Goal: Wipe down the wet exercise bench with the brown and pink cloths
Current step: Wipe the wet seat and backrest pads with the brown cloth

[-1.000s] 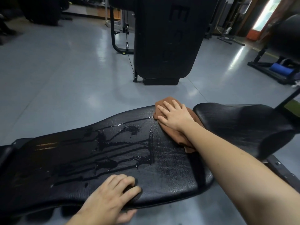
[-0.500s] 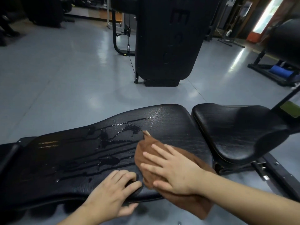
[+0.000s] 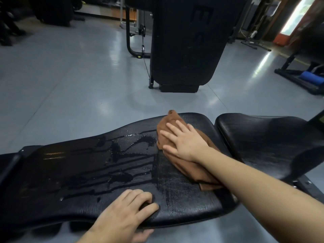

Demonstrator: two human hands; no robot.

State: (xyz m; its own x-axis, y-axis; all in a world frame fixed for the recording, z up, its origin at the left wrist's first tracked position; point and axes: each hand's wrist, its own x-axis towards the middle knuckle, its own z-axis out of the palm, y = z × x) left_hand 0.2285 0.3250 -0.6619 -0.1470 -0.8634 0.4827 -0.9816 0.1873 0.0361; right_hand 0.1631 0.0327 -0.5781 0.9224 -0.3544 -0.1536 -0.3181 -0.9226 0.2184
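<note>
A long black exercise bench point(image 3: 73, 174) lies across the lower view, with pooled water and streaks in its middle point(image 3: 122, 155). My right hand point(image 3: 184, 142) presses flat, fingers spread, on a crumpled brown cloth point(image 3: 191, 165) at the far right part of the long pad. My left hand point(image 3: 126, 214) grips the pad's near edge, fingers curled over the top and thumb underneath. The separate black seat pad point(image 3: 266, 142) sits to the right. No pink cloth is in view.
A tall black upright machine pad point(image 3: 185, 44) stands on the grey floor behind the bench, with a cable frame point(image 3: 136, 35) beside it. At the right edge stands more gym equipment with a blue roller point(image 3: 308, 76).
My right hand has pushed the brown cloth from the near edge back up to the far side of the pad. My left hand has stayed on the near edge.
</note>
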